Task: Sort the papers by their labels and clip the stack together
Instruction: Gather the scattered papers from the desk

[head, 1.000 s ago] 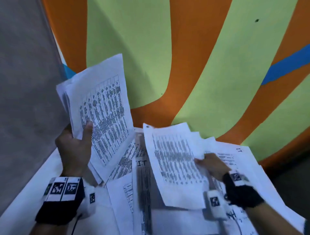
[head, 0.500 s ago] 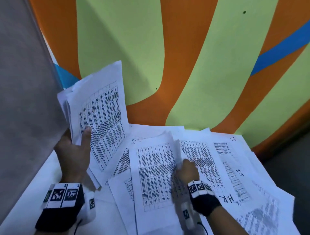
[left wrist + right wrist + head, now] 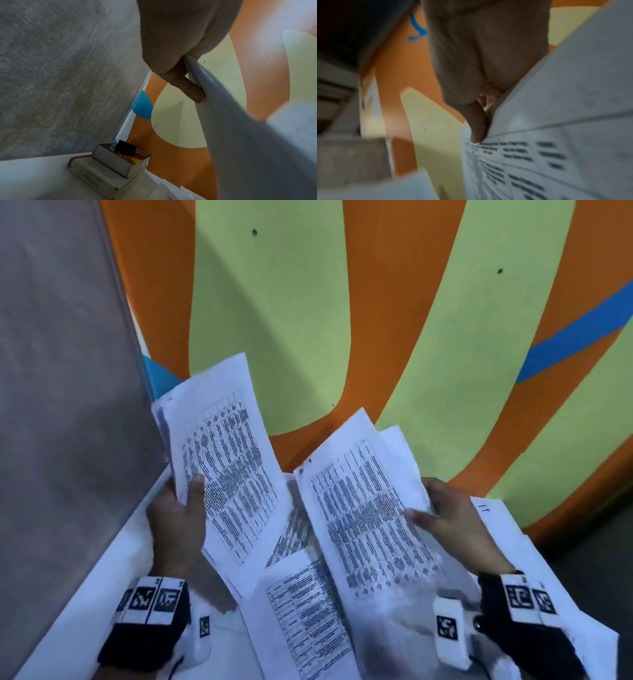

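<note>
My left hand (image 3: 178,518) grips a small stack of printed sheets (image 3: 226,470) raised at the left, thumb on the front; its fingers (image 3: 188,88) press the stack's back (image 3: 240,135). My right hand (image 3: 445,515) pinches one printed sheet (image 3: 363,508) by its right edge and holds it up, tilted, over the table; its thumb (image 3: 477,125) lies on that sheet (image 3: 556,121). More printed papers (image 3: 308,618) lie spread on the white table (image 3: 89,594), one at the right marked IT (image 3: 484,505). A black binder clip (image 3: 126,147) sits on two stacked books (image 3: 109,166).
A grey partition (image 3: 61,388) stands close on the left. An orange, green and blue painted wall (image 3: 342,302) runs behind the table. The books stand in the table's far left corner beside the partition.
My right hand has picked a sheet off the spread papers and lifted it up beside the stack. The left hand keeps holding its stack in about the same place.
</note>
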`<state>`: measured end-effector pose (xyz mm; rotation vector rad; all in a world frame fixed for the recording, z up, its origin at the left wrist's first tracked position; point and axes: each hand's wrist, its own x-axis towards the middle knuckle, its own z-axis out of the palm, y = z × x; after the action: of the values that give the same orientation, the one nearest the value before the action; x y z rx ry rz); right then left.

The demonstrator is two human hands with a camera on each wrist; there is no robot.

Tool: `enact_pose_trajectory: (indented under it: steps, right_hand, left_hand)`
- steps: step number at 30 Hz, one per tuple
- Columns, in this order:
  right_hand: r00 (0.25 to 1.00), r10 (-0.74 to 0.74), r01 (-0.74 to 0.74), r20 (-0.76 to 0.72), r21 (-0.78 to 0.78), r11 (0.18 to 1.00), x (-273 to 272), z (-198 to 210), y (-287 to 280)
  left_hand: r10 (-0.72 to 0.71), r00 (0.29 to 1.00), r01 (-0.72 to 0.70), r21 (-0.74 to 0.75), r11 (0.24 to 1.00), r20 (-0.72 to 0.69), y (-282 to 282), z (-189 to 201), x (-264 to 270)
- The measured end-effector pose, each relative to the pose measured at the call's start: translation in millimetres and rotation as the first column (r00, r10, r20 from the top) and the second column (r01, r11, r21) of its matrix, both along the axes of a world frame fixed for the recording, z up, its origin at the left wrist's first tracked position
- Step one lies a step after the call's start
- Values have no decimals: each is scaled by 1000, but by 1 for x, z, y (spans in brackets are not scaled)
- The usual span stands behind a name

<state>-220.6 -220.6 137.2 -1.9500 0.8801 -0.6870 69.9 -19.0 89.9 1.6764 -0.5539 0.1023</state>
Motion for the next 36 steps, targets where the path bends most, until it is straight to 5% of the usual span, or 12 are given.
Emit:
enact_pose_trajectory:
  steps: [4, 7, 17, 21, 23, 25, 29, 36]
  right_hand:
    - [961, 61, -119, 271, 204, 972, -6, 39, -1]
    - [924, 28, -195, 381, 406, 893, 5, 34, -10]
    - [985, -65, -47, 158, 614, 788, 23, -39, -14]
    - [983, -156, 83, 97, 521, 849, 25, -52, -13]
    - [953, -266, 196, 147, 370, 908, 29, -48, -11]
    - [901, -332, 285, 280, 193, 939, 35, -34, -6]
    - [782, -226, 270, 581, 12, 963, 43, 3, 10]
    - [828, -197, 281, 526, -84, 956, 34, 1, 6]
  left_hand:
    - [-80, 997, 79, 34, 996, 17, -14, 2, -4]
    - [-232, 964, 236, 17, 972, -128, -27, -3, -11]
    - [-590, 601, 610, -167, 774, -540, -33, 4, -60]
    - [-620, 531, 641, -205, 739, -578, -34, 9, -68]
    - [-650, 584, 660, -183, 729, -486, -39, 13, -72]
    - [-649, 705, 678, 3, 735, -286, -48, 21, -73]
    - [-460, 887, 460, 139, 877, -31, -75, 34, -64]
    - [-497, 863, 492, -66, 868, -96, -79, 27, -65]
